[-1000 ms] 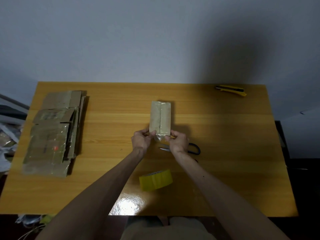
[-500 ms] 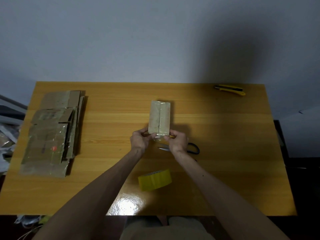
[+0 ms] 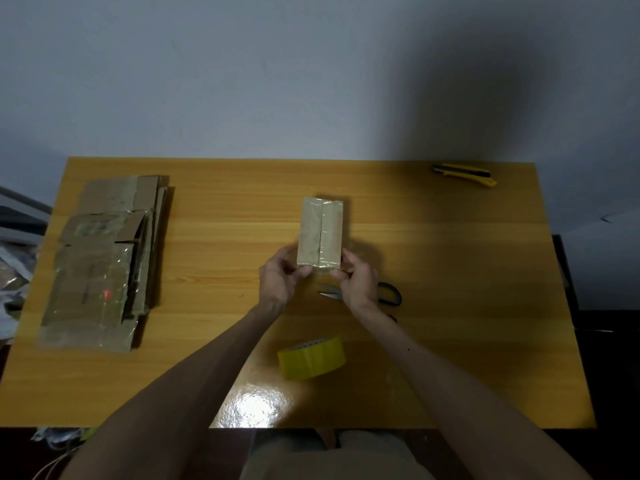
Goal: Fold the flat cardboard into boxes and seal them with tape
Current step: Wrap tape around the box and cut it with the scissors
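A small folded cardboard box stands at the table's middle, its two top flaps meeting along a centre seam under glossy clear tape. My left hand pinches the box's near left corner. My right hand pinches the near right corner, fingers curled on the tape end there. A roll of yellow tape lies on the table just in front of my hands. A stack of flat cardboard lies at the table's left side.
Black-handled scissors lie right behind my right hand, partly hidden by it. A yellow utility knife rests at the far right corner of the wooden table. Clutter sits off the table's left edge.
Both hands stay on the box's near end with only slight finger shifts. The box sits a little straighter; nothing else moved.
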